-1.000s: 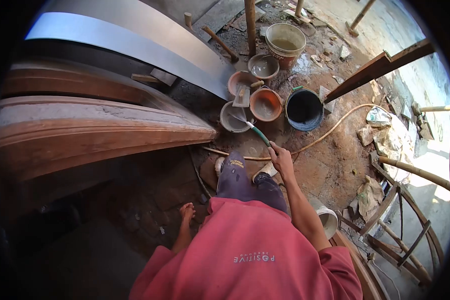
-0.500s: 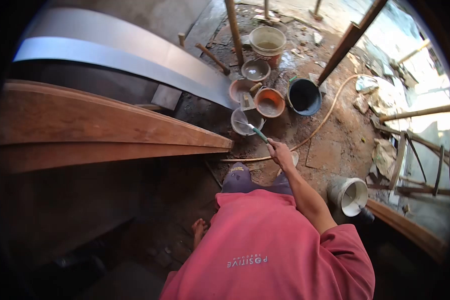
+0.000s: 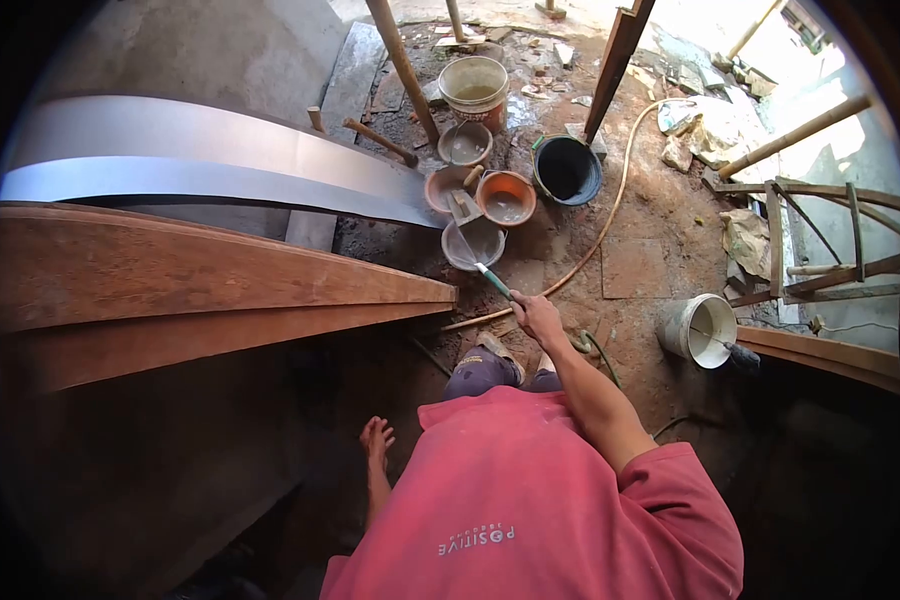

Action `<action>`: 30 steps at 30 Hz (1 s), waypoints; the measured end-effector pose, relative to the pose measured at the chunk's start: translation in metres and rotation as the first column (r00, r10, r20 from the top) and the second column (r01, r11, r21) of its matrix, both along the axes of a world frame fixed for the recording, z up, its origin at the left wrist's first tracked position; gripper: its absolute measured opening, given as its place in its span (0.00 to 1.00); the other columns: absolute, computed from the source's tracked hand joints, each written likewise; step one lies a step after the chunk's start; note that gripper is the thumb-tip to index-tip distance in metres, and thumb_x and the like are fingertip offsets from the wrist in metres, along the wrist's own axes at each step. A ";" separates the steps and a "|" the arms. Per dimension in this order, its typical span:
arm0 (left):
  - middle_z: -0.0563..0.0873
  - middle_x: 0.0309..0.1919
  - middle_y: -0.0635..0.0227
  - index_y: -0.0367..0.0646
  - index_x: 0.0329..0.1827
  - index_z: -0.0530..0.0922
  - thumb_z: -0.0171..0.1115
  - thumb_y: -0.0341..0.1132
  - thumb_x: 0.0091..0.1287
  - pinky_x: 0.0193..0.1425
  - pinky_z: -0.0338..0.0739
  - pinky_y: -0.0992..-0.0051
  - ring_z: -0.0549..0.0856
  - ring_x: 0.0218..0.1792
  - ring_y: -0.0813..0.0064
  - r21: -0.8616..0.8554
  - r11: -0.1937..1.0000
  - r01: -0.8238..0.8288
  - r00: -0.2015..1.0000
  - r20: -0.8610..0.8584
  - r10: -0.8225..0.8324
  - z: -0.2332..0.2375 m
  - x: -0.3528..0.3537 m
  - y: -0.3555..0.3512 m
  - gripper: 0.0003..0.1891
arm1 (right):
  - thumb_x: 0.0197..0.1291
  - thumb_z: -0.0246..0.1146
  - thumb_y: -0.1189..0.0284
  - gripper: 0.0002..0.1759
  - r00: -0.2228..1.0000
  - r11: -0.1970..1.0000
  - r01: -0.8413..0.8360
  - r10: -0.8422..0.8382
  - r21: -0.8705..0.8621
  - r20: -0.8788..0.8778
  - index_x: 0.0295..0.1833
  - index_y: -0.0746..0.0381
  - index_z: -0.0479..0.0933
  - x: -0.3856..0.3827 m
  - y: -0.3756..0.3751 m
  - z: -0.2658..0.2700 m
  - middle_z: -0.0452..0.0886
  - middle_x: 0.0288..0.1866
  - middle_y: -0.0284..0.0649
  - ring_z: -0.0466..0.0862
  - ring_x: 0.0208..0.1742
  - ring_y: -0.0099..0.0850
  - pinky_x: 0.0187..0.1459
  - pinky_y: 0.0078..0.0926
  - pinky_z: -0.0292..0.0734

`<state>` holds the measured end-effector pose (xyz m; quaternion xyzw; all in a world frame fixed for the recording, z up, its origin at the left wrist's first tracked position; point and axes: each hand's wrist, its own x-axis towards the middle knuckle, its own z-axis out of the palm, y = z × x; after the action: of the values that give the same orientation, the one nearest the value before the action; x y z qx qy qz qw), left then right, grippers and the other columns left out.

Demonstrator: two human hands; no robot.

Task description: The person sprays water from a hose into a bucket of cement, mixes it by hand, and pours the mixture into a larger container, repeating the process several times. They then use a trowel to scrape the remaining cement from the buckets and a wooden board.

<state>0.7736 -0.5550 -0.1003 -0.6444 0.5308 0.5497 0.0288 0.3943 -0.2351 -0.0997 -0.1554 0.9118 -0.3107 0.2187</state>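
Note:
My right hand [image 3: 538, 318] is closed round the green handle of a brush-like tool [image 3: 494, 281], whose pale end reaches over a grey bucket [image 3: 473, 246]. Just beyond sit an orange bucket [image 3: 506, 198], a reddish bucket [image 3: 444, 188] with a trowel [image 3: 463, 206] across its rim, and a small grey bucket [image 3: 465, 144]. Low on the left side of my body, my left hand [image 3: 377, 437] hangs with its fingers apart and holds nothing.
Reddish wooden boards [image 3: 210, 280] and a long metal sheet [image 3: 220, 150] extend from the left. A dark bucket [image 3: 567, 170], a white bucket [image 3: 698, 331], a hose [image 3: 620, 190], upright poles [image 3: 402, 68] and a wooden frame [image 3: 820, 235] stand or lie around.
The view has shifted, with the buckets now further left. My right hand still grips the tool over the grey bucket. My left hand shows further out from my body.

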 end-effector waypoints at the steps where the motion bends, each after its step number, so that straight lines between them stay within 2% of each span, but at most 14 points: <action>1: 0.84 0.60 0.60 0.49 0.69 0.73 0.63 0.49 0.73 0.54 0.83 0.58 0.86 0.55 0.60 -0.001 1.000 0.009 1.000 0.002 -0.009 0.002 -0.002 0.005 0.25 | 0.69 0.56 0.59 0.19 1.000 1.000 0.008 -0.008 0.013 -0.012 0.61 0.50 0.81 0.001 0.005 0.002 0.85 0.37 0.55 0.86 0.41 0.55 0.46 0.53 0.81; 4: 0.84 0.60 0.61 0.50 0.68 0.74 0.64 0.49 0.73 0.54 0.83 0.58 0.86 0.55 0.60 0.047 0.998 0.038 0.998 0.046 -0.040 -0.008 0.005 0.020 0.24 | 0.69 0.55 0.58 0.19 0.999 0.998 0.047 -0.046 0.040 -0.015 0.60 0.49 0.81 0.005 0.012 -0.001 0.85 0.36 0.55 0.86 0.40 0.55 0.45 0.54 0.81; 6: 0.85 0.57 0.62 0.50 0.66 0.75 0.64 0.48 0.72 0.53 0.83 0.56 0.87 0.52 0.61 0.072 0.990 0.121 0.985 0.114 -0.128 -0.017 0.010 0.032 0.23 | 0.69 0.55 0.57 0.19 0.997 0.996 0.077 -0.076 0.047 -0.009 0.59 0.49 0.82 0.006 0.016 -0.003 0.85 0.36 0.55 0.86 0.39 0.55 0.44 0.54 0.81; 8: 0.86 0.54 0.62 0.47 0.65 0.76 0.65 0.47 0.72 0.51 0.84 0.60 0.88 0.48 0.63 0.058 0.991 0.117 0.990 0.068 -0.121 -0.040 0.027 0.040 0.23 | 0.69 0.55 0.58 0.18 0.993 0.992 0.111 -0.109 0.062 -0.040 0.57 0.49 0.82 0.005 0.026 -0.003 0.85 0.35 0.54 0.86 0.38 0.55 0.42 0.54 0.82; 10: 0.86 0.53 0.61 0.42 0.65 0.76 0.64 0.46 0.73 0.49 0.84 0.66 0.88 0.46 0.64 0.034 0.962 0.269 0.960 0.065 -0.271 -0.041 0.025 0.047 0.23 | 0.69 0.56 0.58 0.17 0.988 0.988 0.140 -0.136 0.066 -0.070 0.57 0.50 0.82 0.004 0.033 -0.005 0.85 0.35 0.53 0.86 0.38 0.54 0.42 0.53 0.82; 11: 0.86 0.53 0.61 0.42 0.65 0.76 0.64 0.46 0.73 0.49 0.84 0.66 0.88 0.46 0.64 0.033 0.959 0.281 0.957 0.067 -0.283 -0.043 0.025 0.052 0.23 | 0.69 0.56 0.58 0.17 0.984 0.985 0.158 -0.151 0.070 -0.091 0.56 0.50 0.83 0.006 0.036 -0.006 0.85 0.34 0.53 0.86 0.37 0.54 0.41 0.53 0.82; 13: 0.89 0.45 0.62 0.35 0.57 0.83 0.67 0.42 0.70 0.52 0.81 0.73 0.86 0.45 0.76 -0.091 0.975 0.201 0.980 0.019 -0.200 -0.022 0.020 0.073 0.20 | 0.69 0.56 0.58 0.17 0.979 0.984 0.168 -0.161 0.052 -0.125 0.56 0.50 0.83 0.007 0.043 -0.016 0.85 0.34 0.53 0.86 0.37 0.53 0.41 0.53 0.82; 14: 0.89 0.45 0.62 0.35 0.57 0.83 0.67 0.42 0.70 0.52 0.81 0.73 0.86 0.45 0.76 -0.095 0.973 0.212 0.977 0.024 -0.210 -0.015 0.020 0.075 0.20 | 0.69 0.57 0.58 0.17 0.972 0.985 0.169 -0.161 0.034 -0.172 0.56 0.50 0.83 0.008 0.045 -0.019 0.85 0.34 0.52 0.86 0.37 0.53 0.41 0.52 0.82; 16: 0.86 0.54 0.59 0.39 0.63 0.77 0.63 0.44 0.74 0.49 0.85 0.69 0.88 0.45 0.65 0.007 0.974 0.225 0.973 0.047 -0.225 -0.017 0.014 0.079 0.21 | 0.69 0.57 0.58 0.17 0.977 0.983 0.179 -0.172 0.043 -0.123 0.57 0.50 0.83 0.001 0.054 -0.011 0.86 0.35 0.52 0.87 0.38 0.53 0.42 0.52 0.82; 19: 0.86 0.54 0.59 0.39 0.62 0.77 0.63 0.44 0.74 0.49 0.85 0.68 0.88 0.46 0.66 -0.066 0.971 0.232 0.972 0.045 -0.229 -0.009 0.012 0.093 0.21 | 0.68 0.56 0.60 0.18 0.979 0.982 0.187 -0.184 0.026 -0.083 0.59 0.50 0.82 0.001 0.059 -0.012 0.86 0.37 0.52 0.87 0.39 0.53 0.44 0.53 0.82; 23: 0.87 0.53 0.61 0.39 0.63 0.77 0.63 0.44 0.74 0.51 0.83 0.68 0.87 0.47 0.67 -0.050 0.983 0.179 0.982 0.067 -0.175 0.001 0.021 0.117 0.22 | 0.68 0.57 0.60 0.17 0.982 0.983 0.182 -0.181 0.007 -0.054 0.58 0.50 0.83 -0.004 0.069 -0.011 0.86 0.36 0.51 0.87 0.39 0.53 0.44 0.52 0.82; 25: 0.87 0.52 0.62 0.39 0.63 0.78 0.64 0.44 0.73 0.55 0.81 0.69 0.86 0.49 0.68 -0.077 0.971 0.228 0.961 -0.142 -0.237 -0.037 0.061 0.110 0.23 | 0.68 0.57 0.61 0.17 0.981 0.986 0.169 -0.167 0.013 -0.096 0.57 0.51 0.83 -0.005 0.068 -0.015 0.86 0.36 0.51 0.87 0.38 0.52 0.43 0.51 0.82; 27: 0.88 0.51 0.62 0.37 0.61 0.80 0.66 0.45 0.72 0.58 0.79 0.71 0.85 0.50 0.69 -0.124 0.951 0.284 0.949 -0.109 -0.297 -0.100 0.114 0.095 0.23 | 0.68 0.57 0.61 0.17 0.980 0.986 0.168 -0.166 0.003 -0.108 0.57 0.51 0.83 -0.008 0.069 -0.018 0.86 0.35 0.51 0.87 0.38 0.52 0.43 0.51 0.82; 30: 0.88 0.51 0.61 0.37 0.60 0.81 0.67 0.46 0.71 0.59 0.79 0.72 0.85 0.51 0.70 -0.164 0.930 0.330 0.937 -0.062 -0.344 -0.109 0.131 0.107 0.23 | 0.68 0.56 0.61 0.17 0.981 0.987 0.161 -0.162 -0.017 -0.109 0.57 0.51 0.83 -0.014 0.076 -0.022 0.86 0.35 0.51 0.87 0.37 0.52 0.43 0.51 0.82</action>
<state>0.9046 -0.4480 -0.2096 -0.5187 0.6743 0.5232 0.0501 0.3808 -0.1594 -0.1213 -0.0985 0.9308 -0.3222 0.1416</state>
